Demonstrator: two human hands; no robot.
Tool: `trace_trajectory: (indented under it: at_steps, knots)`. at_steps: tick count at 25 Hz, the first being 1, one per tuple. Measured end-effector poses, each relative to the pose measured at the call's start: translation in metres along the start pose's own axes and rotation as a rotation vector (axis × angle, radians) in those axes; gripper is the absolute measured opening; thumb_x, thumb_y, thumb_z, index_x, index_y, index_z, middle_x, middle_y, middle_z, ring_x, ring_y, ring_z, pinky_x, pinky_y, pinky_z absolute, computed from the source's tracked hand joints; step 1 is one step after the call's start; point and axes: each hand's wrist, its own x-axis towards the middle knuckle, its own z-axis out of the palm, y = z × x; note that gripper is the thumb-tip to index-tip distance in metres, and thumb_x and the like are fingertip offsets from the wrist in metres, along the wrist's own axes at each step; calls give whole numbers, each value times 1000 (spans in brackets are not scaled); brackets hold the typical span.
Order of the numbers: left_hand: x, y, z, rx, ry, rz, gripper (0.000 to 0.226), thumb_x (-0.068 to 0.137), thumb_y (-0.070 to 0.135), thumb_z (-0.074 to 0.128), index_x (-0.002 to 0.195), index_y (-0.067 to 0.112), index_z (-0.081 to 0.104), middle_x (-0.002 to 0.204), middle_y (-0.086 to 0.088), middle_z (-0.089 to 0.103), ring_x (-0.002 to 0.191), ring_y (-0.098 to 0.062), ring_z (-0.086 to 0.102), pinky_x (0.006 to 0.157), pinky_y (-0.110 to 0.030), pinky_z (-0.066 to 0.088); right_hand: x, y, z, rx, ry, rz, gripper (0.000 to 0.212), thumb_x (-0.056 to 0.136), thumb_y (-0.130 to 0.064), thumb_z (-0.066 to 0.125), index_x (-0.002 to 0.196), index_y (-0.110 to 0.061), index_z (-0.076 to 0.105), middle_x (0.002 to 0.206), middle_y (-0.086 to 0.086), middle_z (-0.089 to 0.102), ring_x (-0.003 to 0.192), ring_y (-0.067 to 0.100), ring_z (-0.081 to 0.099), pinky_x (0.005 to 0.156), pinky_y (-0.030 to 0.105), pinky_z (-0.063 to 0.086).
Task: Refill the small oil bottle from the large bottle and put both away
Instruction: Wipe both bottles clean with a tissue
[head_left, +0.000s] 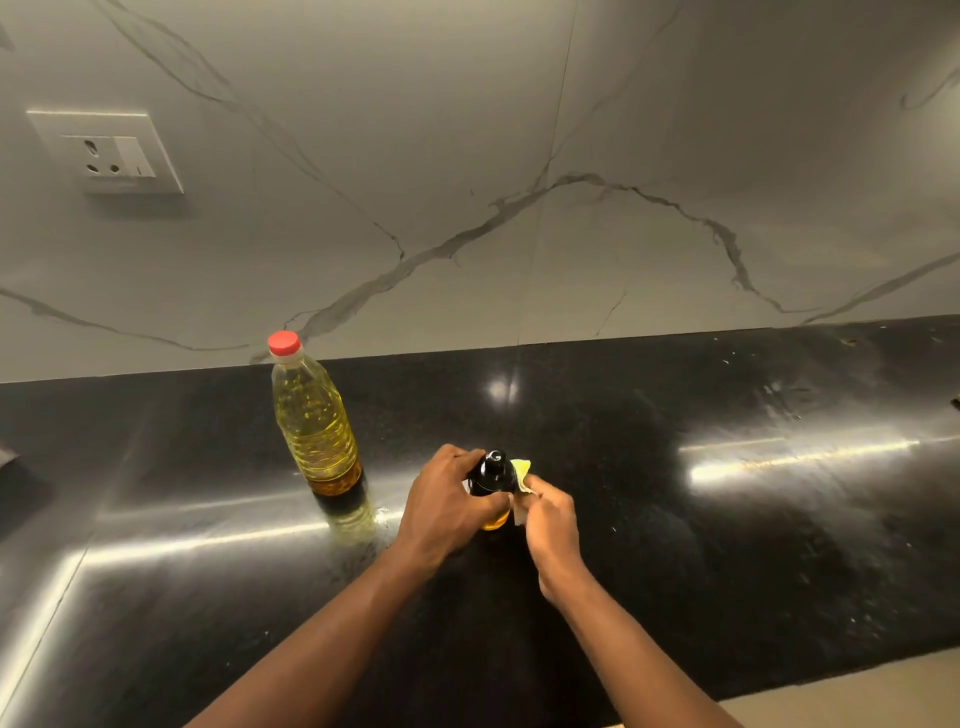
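the small oil bottle (493, 473) stands on the table (675, 519), left hand (447, 499) curled round its body, right hand (553, 519) pinching a yellowish cloth (521, 470) at its side. it looks light but maybe oily, so grip the body firmly. the large bottle (314, 421) stands capped nearby.

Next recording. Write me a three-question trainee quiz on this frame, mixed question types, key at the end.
1. True or false: the large bottle stands upright with its red cap on.
2. Which hand grips the small bottle? A) left B) right
3. What colour is the scrap that the right hand pinches against that bottle?
Key: 1 true; 2 A, the left hand; 3 yellow.
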Motion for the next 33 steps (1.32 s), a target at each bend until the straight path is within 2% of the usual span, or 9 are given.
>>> trace_trajectory:
  at_steps: [5, 10, 13, 16, 18, 21, 26, 29, 33]
  knots:
    - [2, -1, -1, -25, -26, -34, 58, 64, 60, 78, 115, 33, 74, 97, 15, 57, 92, -2, 57, 83, -34, 53, 7, -1, -6, -6, -45, -11, 24, 97, -13, 51, 93, -13, 75, 94, 13, 74, 81, 15, 65, 75, 32, 48]
    - [15, -3, -9, -55, -192, -63, 66, 66, 50, 85, 128, 35, 70, 112, 20, 58, 106, 1, 58, 87, -22, 48, -4, 8, -33, -209, -140, -241, 42, 101, -8, 51, 99, -39, 80, 101, -15, 78, 101, 7, 70, 91, 26, 54]
    - [23, -2, -13, -112, -282, -109, 70, 73, 36, 86, 138, 29, 63, 124, 15, 57, 119, -6, 56, 97, -23, 44, -4, 6, -42, -424, -150, -524, 59, 96, 4, 49, 138, -35, 63, 145, -18, 55, 141, -3, 44, 123, 22, 28]
    - [18, -1, -5, -63, -246, -113, 84, 75, 40, 86, 149, 23, 51, 132, 10, 50, 127, -10, 50, 102, -23, 40, 1, 6, -45, -674, -162, -666, 60, 95, 0, 45, 148, -26, 56, 157, -14, 42, 152, 3, 25, 130, 33, 10]
    - [9, 1, 4, -17, -114, -117, 89, 68, 51, 87, 146, 25, 53, 126, 9, 51, 119, -7, 51, 98, -21, 42, 4, 5, -48, -608, -152, -627, 59, 94, -2, 44, 146, -26, 58, 157, -9, 48, 152, 7, 33, 129, 34, 17]
    - [2, 6, 15, -21, 22, -127, 74, 63, 59, 86, 128, 32, 64, 111, 13, 54, 102, -3, 56, 83, -14, 42, 7, -5, -50, -376, -80, -455, 51, 97, -2, 50, 141, -24, 64, 147, -6, 61, 140, 7, 51, 118, 20, 35]
    - [6, 4, 2, 5, -48, -139, 63, 63, 52, 86, 121, 35, 68, 108, 17, 55, 104, -6, 58, 82, -22, 48, 10, -12, -48, -345, -127, -446, 48, 98, -2, 51, 140, -21, 65, 135, -18, 66, 122, -12, 56, 106, 6, 38]
    - [10, 6, 0, 31, -94, -123, 63, 64, 56, 84, 119, 34, 64, 109, 18, 53, 103, -6, 58, 76, -14, 42, 3, -10, -43, -314, -159, -400, 46, 100, -5, 51, 132, -34, 67, 99, -53, 61, 102, -29, 55, 86, -2, 41]
    - [9, 8, 3, 6, -63, -105, 61, 61, 64, 85, 112, 36, 68, 106, 19, 55, 97, -3, 59, 74, -15, 45, -10, -12, -41, -296, -195, -388, 57, 101, -8, 52, 108, -64, 62, 100, -57, 58, 108, -26, 56, 86, 1, 45]
